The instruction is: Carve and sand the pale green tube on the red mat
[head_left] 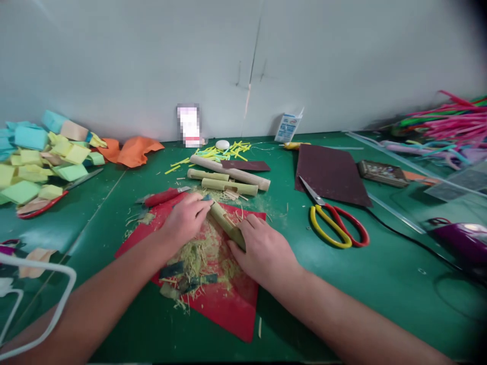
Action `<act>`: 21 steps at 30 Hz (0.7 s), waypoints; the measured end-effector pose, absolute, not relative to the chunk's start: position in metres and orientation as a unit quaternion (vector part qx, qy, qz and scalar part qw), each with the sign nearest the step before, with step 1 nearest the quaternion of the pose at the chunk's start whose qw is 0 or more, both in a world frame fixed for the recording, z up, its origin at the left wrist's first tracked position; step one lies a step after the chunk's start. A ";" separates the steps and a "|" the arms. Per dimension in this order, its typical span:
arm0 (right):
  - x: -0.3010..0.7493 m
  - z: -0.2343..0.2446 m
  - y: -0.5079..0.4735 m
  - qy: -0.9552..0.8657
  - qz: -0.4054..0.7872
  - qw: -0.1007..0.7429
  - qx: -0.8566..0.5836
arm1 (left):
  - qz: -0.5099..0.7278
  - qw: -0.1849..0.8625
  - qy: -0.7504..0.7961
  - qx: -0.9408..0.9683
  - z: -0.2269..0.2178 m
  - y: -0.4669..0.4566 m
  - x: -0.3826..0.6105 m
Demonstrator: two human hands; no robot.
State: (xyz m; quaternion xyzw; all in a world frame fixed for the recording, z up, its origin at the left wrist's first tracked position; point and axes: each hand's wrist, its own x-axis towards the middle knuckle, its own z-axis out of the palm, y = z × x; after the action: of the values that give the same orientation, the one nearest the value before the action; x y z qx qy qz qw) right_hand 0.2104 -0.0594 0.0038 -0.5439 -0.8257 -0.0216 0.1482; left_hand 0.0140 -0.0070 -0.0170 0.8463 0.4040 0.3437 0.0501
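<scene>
My right hand (264, 246) is wrapped round the near end of a bamboo tube (220, 217) with a slot cut in its side. At the tube's far end my left hand (186, 218) is closed on a small dark piece of what looks like sandpaper (207, 197), pressed to the bamboo; most of that piece is hidden by the fingers. Under both hands lies a red sheet (239, 317) covered with shavings (198, 256) and dark scraps (171, 269). A red-handled knife (163, 196) rests just beyond my left hand. Further back lie several more bamboo pieces (230, 186).
Scissors (331, 223) lie right, against a dark brown sheet (329, 172). A purple glue gun (462, 243) with a black cord stands far right, below pink strips (456, 124). Folded papers (38, 162) crowd the left. A phone (188, 124) leans on the back wall.
</scene>
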 end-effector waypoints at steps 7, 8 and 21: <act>0.210 0.003 -0.059 -0.830 -0.034 0.144 -0.538 | 0.335 0.044 0.414 0.845 -0.015 -0.002 0.012; 0.210 0.004 -0.059 -0.832 -0.040 0.143 -0.534 | 0.329 0.049 0.409 0.850 -0.015 -0.002 0.013; 0.213 0.006 -0.059 -0.829 -0.038 0.148 -0.539 | 0.358 0.068 0.390 0.845 -0.015 0.000 0.014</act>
State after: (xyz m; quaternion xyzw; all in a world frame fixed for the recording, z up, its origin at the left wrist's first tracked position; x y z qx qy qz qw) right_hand 0.2127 -0.0592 0.0058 -0.5386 -0.8285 -0.0383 0.1481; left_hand 0.0136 -0.0004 -0.0150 0.8453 0.3904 0.3583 0.0684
